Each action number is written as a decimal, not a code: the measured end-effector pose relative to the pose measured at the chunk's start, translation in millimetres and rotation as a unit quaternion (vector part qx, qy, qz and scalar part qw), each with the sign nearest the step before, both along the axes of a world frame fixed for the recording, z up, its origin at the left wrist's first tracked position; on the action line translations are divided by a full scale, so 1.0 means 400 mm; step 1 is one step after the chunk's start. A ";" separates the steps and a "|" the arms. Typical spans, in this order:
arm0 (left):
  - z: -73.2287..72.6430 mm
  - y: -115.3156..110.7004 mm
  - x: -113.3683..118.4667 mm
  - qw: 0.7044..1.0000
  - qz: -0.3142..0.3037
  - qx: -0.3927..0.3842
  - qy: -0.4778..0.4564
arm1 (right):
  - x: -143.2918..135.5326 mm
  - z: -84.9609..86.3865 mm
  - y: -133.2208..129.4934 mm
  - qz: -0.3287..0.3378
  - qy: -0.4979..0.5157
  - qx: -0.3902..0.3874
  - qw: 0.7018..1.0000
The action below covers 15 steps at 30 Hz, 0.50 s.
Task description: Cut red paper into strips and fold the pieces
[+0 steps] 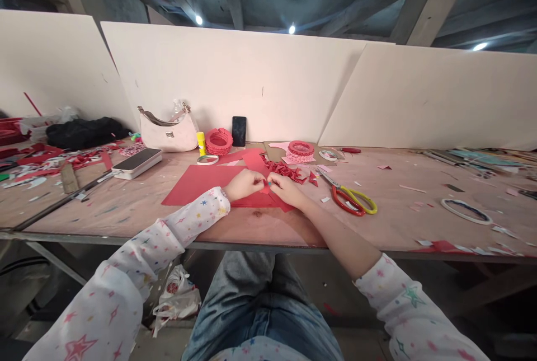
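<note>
My left hand [243, 184] and my right hand [288, 189] meet above the red paper sheets [195, 181]. Their fingers are closed in a pinch on a small piece of red paper [265, 188], largely covered by the fingertips. Just beyond my right hand lies a pile of folded red paper pieces [285, 170]. One more folded piece [313, 178] sits apart to its right. Two pairs of scissors, one with red handles [344, 202] and one with yellow handles [366, 198], lie together right of my right hand.
Behind stand a ring of red folded paper [218, 140], a pink-and-red ring [299, 151], a glue stick [201, 143], a phone [239, 131] and a white handbag [168, 130]. Tape rolls lie at left [208, 159] and right [465, 211]. White panels [235, 81] close off the back.
</note>
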<state>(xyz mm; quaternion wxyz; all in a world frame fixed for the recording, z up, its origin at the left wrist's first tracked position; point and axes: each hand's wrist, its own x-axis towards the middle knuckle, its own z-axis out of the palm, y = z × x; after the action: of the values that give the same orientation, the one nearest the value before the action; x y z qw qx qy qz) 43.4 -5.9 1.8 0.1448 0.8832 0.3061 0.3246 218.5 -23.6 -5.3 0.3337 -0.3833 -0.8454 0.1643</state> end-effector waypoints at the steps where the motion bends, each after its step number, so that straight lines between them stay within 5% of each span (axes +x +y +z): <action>1: 0.002 0.001 -0.002 1.000 -0.002 -0.010 0.001 | 0.001 0.001 -0.001 -0.002 0.001 -0.001 1.000; 8: 0.003 0.014 -0.016 0.978 -0.066 -0.173 -0.094 | 0.019 0.000 0.005 -0.017 0.055 -0.014 0.998; 15: 0.011 0.004 -0.013 0.955 -0.077 -0.271 -0.094 | 0.016 -0.001 0.004 -0.014 0.058 -0.019 0.998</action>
<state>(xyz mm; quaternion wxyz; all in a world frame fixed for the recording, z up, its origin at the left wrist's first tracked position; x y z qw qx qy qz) 38.2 -4.3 6.3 0.4311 0.7974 0.2982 0.2989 225.0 -22.1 -5.6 0.3771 -0.3915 -0.8158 0.1971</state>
